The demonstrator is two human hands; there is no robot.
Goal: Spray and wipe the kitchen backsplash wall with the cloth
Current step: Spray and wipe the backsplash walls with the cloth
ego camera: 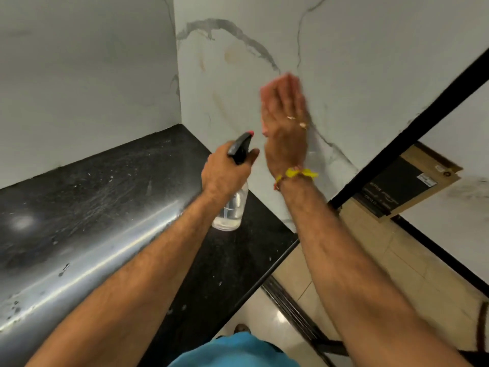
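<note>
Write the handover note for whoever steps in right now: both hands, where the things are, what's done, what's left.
Left hand: grips the spray bottle by its trigger head, held above the black counter.
Right hand: fingers straight, flat at the marble backsplash wall, blurred.
Cloth: not visible in this view.
Done: cannot tell whether the wall is sprayed; brownish marks show near the corner.
Left: find the cloth and wipe the wall.

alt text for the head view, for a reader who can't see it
A person's left hand grips a clear spray bottle over a black countertop, while the right hand, fingers straight and blurred, lies against the white marble backsplash wall. No cloth shows.
</note>
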